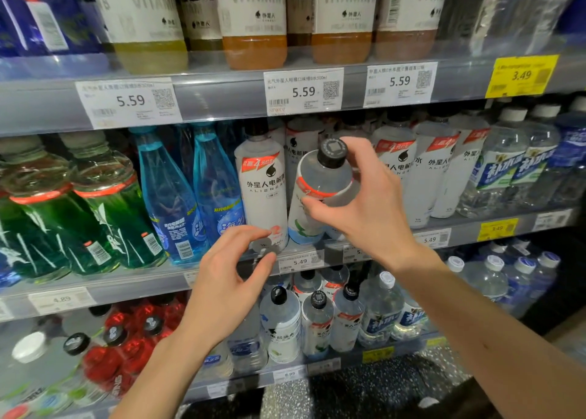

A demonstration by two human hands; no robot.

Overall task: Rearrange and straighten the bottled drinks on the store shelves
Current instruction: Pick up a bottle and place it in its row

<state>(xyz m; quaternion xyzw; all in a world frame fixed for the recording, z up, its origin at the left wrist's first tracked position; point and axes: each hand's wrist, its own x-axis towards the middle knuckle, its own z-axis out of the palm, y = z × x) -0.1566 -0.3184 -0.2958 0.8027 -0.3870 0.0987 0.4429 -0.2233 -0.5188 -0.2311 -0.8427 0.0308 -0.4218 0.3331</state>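
The right hand (364,209) grips a black-capped white bottle (320,193) tilted forward on the middle shelf (459,228) — just beside an upright white bottle (263,190); the left hand (228,285) hovers, loosely curled, holding nothing.

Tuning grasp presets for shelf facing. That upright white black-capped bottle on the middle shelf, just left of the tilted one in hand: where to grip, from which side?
Probably the mid-body of the white bottle, from the front. It stands upright at the shelf edge, its label side open. A blue bottle and the tilted bottle held by the right hand crowd its sides, and the shelf above sits low over its cap.
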